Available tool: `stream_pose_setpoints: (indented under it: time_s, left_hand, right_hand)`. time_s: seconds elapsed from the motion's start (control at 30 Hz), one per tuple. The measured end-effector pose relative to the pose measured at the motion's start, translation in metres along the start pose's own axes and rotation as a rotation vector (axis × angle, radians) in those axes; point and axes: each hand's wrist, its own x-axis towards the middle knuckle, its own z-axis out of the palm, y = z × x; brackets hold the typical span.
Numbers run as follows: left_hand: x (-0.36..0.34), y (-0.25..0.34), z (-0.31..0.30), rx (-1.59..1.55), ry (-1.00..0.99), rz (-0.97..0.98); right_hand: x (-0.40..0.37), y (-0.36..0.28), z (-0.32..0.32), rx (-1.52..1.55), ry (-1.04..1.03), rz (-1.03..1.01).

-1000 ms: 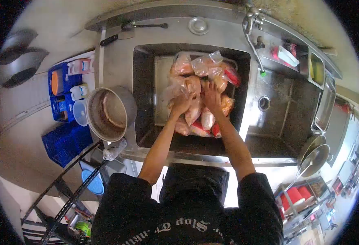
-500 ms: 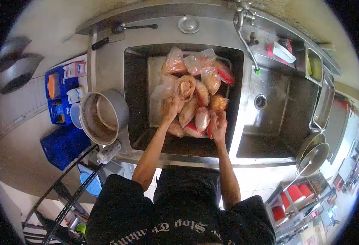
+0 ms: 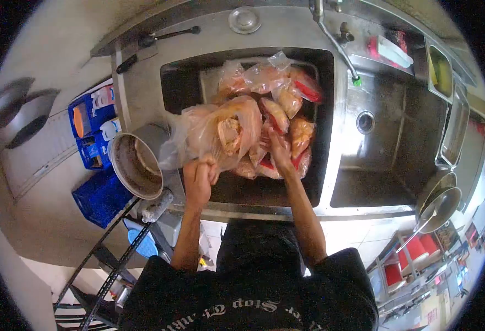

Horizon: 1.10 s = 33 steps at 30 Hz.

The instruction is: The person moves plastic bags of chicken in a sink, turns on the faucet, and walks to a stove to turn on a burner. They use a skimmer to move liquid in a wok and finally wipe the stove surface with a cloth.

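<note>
My left hand (image 3: 199, 179) is closed in a fist on the gathered edge of a large clear plastic bag (image 3: 242, 118), lifted over the near left of the sink. Through its film a pale orange food shows; its exact kind I cannot make out. My right hand (image 3: 278, 150) lies with fingers stretched out against the packed bags just right of it, partly over a bag with red on it (image 3: 275, 115). Several more filled bags are heaped around, among them an orange one (image 3: 302, 135) and one with a red panel (image 3: 307, 88).
The bags sit in a tray inside the left sink basin (image 3: 242, 193). A large metal pot (image 3: 135, 165) stands at the left rim. The faucet (image 3: 336, 47) reaches over the right basin (image 3: 374, 171). A knife (image 3: 135, 60) lies on the back left counter; pans (image 3: 440, 209) are at right.
My left hand has pulled the large plastic bag up and toward the lower left. My right hand has moved left and onto the middle of the heap. The view has shifted slightly.
</note>
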Motion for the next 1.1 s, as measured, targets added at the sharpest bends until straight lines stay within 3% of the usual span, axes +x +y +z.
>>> stream_pose_setpoints:
  time_s: [0.07,0.13,0.2,0.23,0.33,0.43,0.47,0.57,0.67,0.73,0.8,0.83,0.9,0.93,1.0,1.03,1.07,1.1]
  left_hand:
    - [-0.021,0.024,0.0,0.017,-0.025,-0.027]
    - [-0.037,0.032,-0.009,0.109,-0.105,0.041]
    - [-0.055,0.026,-0.013,-0.087,-0.03,-0.097]
    - [-0.061,0.031,-0.014,-0.097,-0.024,-0.088]
    - [-0.08,0.044,-0.016,-0.005,-0.037,0.033]
    - [-0.096,0.051,-0.007,0.329,-0.197,0.341]
    - [-0.097,0.053,-0.006,0.305,-0.173,0.346]
    - [-0.093,0.046,-0.01,-0.008,-0.401,0.515]
    - [-0.081,0.053,0.001,0.009,-0.478,0.356]
    - [-0.059,0.035,0.03,0.047,-0.411,0.352]
    - [-0.039,0.031,0.043,0.07,-0.622,0.029]
    - [-0.032,0.011,0.052,0.053,-0.587,0.031]
    - [-0.017,-0.042,0.072,0.099,-0.211,0.585]
    - [-0.01,-0.041,0.063,0.086,-0.191,0.598]
    - [-0.007,-0.043,0.04,0.038,-0.534,-0.191]
    - [-0.012,-0.044,0.047,0.088,-0.341,0.365]
    - [-0.015,-0.045,0.051,0.074,-0.344,0.357]
    - [-0.019,-0.036,0.052,0.169,-0.425,0.506]
  right_hand:
    - [-0.002,-0.003,0.007,0.162,-0.127,0.122]
    - [-0.005,0.002,0.007,0.086,-0.127,0.145]
    - [-0.009,0.007,0.005,0.0,-0.123,0.159]
    - [-0.017,0.002,0.008,0.122,-0.167,0.245]
    - [-0.045,-0.002,0.015,0.61,-0.337,0.423]
    - [-0.057,0.016,0.015,0.758,-0.425,0.374]
    - [-0.063,0.024,0.012,0.761,-0.4,0.346]
    - [-0.086,0.039,-0.014,0.707,-0.253,0.216]
    - [-0.098,0.035,-0.053,0.605,-0.138,0.085]
    - [-0.087,0.022,-0.075,0.497,-0.108,-0.011]
    - [-0.066,0.017,-0.097,0.332,-0.173,-0.095]
    - [-0.053,0.018,-0.105,0.244,-0.227,-0.142]
    - [-0.04,0.01,-0.108,0.145,-0.297,-0.179]
    - [-0.044,-0.007,-0.085,0.232,-0.283,-0.136]
    - [-0.053,-0.035,-0.045,0.518,-0.209,0.0]
    - [-0.047,-0.025,-0.052,0.416,-0.177,0.015]
    - [-0.045,-0.014,-0.062,0.37,-0.157,0.03]
    - [-0.049,-0.008,-0.066,0.362,-0.133,0.034]
